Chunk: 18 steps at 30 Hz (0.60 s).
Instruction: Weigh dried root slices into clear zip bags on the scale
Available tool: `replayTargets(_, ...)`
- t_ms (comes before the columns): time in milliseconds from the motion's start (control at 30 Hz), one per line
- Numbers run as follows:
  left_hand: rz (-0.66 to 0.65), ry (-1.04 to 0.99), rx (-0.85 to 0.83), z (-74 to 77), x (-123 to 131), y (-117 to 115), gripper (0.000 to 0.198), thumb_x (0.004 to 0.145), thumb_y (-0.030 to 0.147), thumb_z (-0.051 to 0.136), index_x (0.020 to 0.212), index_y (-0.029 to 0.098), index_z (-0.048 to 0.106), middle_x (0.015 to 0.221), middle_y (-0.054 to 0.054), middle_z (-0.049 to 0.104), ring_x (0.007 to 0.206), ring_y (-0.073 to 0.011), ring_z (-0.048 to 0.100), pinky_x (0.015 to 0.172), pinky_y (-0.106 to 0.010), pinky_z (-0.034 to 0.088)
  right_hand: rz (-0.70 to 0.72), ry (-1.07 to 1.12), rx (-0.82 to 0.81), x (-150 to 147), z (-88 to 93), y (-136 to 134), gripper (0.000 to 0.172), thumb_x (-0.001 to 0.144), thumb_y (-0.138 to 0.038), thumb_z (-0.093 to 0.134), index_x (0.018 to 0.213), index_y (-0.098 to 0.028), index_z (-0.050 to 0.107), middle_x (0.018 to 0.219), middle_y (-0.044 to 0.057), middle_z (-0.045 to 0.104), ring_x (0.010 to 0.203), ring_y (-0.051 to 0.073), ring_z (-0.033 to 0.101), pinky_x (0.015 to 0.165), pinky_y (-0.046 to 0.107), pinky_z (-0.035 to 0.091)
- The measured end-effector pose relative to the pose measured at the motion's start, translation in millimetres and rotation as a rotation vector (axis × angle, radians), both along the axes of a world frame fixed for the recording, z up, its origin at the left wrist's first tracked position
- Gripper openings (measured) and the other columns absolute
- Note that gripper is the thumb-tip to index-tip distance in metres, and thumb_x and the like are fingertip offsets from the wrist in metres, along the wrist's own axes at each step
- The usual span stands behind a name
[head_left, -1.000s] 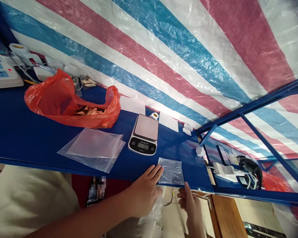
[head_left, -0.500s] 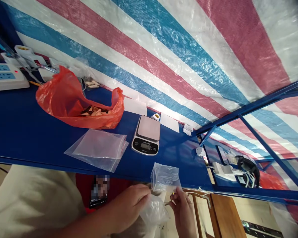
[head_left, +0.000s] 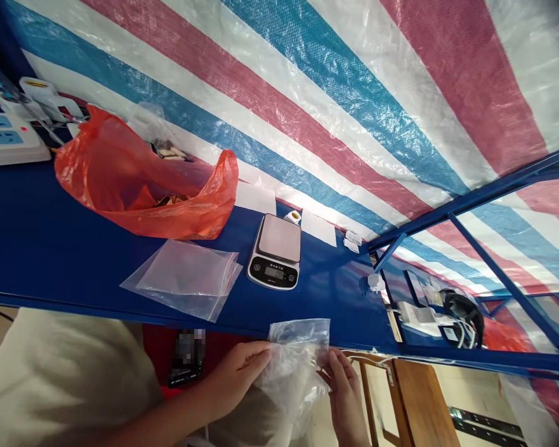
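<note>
A clear plastic bag (head_left: pixel 298 357) hangs between my hands at the blue table's front edge. My left hand (head_left: pixel 242 369) pinches its left side between thumb and fingers. On the bag's right side, my right hand (head_left: pixel 343 379) grips with curled fingers. Whatever may be inside the bag cannot be made out. A kitchen scale (head_left: pixel 279 239) with a steel plate and a dark display stands on the table beyond my hands. To its left lie flat clear plastic bags (head_left: pixel 181 276). Behind them sits an opened red plastic bag (head_left: pixel 186 214) with brown pieces inside.
A power strip (head_left: pixel 9 139) is at the far left. White paper sheets (head_left: pixel 319 228) and a small roll (head_left: pixel 292 216) lie behind the scale. A phone (head_left: pixel 186 360) rests on my lap. Blue frame bars (head_left: pixel 489 267) stand to the right, and a wooden stool (head_left: pixel 423 403) is below.
The bag is spread wider and more upright between my hands, with my left hand shifted left onto its edge. The red bag's right side stands higher, covering more of the brown pieces.
</note>
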State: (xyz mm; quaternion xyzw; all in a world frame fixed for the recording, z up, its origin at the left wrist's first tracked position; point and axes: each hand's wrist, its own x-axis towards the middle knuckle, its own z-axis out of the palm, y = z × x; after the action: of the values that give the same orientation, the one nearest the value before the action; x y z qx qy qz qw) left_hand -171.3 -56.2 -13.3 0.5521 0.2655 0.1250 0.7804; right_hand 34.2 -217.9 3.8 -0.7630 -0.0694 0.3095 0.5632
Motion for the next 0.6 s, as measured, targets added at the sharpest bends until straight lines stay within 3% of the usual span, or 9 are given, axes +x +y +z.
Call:
replayTargets(167,-0.011,0.024,0.034,-5.1,-16.6,8.4,0.055,0.095,0.066,0.053,0.105,0.018,0.079,0.097,-0.006,0.074,0.094,-0.0223,0.061,0.087,-0.031,0.051,0.134,-0.099,-0.011,-1.8,19.3,23.9,0.053,0.079,-0.063,0.082,0.109,-0.020,0.078,0.097,0.008,0.077,0.083,0.023,0.070,0.070,0.030,0.057)
replayTargets(333,0.018,0.003,0.059,-5.8,-33.6,11.0,0.051,0.098,0.063,0.052,0.113,0.022,0.079,0.112,-0.006,0.076,0.106,-0.0231,0.065,0.097,-0.030,0.051,0.243,-0.183,-0.016,-10.5,31.1,51.3,0.049,0.078,-0.066,0.081,0.087,-0.018,0.077,0.075,0.003,0.067,0.064,0.016,0.058,0.057,0.025,0.048)
replayTargets(400,0.036,-0.008,0.059,-3.9,-41.2,11.6,0.051,0.098,0.063,0.052,0.120,0.024,0.078,0.121,-0.006,0.075,0.113,-0.0242,0.064,0.100,-0.030,0.051,0.242,-0.238,-0.006,-14.2,29.6,58.7,0.050,0.078,-0.068,0.080,0.087,-0.018,0.076,0.073,0.002,0.065,0.061,0.015,0.055,0.054,0.025,0.045)
replayTargets(500,0.043,-0.025,0.041,0.9,-53.0,14.4,0.054,0.099,0.064,0.050,0.123,0.024,0.077,0.121,-0.007,0.076,0.114,-0.0244,0.066,0.098,-0.029,0.052,0.198,-0.287,0.033,-20.3,25.3,67.7,0.052,0.079,-0.068,0.079,0.099,-0.020,0.075,0.074,0.002,0.067,0.061,0.016,0.057,0.055,0.026,0.047)
replayTargets(600,0.075,-0.008,0.023,8.3,-65.4,19.9,0.055,0.099,0.064,0.050,0.123,0.023,0.077,0.120,-0.007,0.076,0.114,-0.0247,0.067,0.098,-0.030,0.052,0.254,-0.303,0.142,-28.1,26.2,77.1,0.043,0.085,-0.061,0.079,0.105,-0.024,0.071,0.092,0.006,0.075,0.076,0.018,0.067,0.066,0.027,0.054)
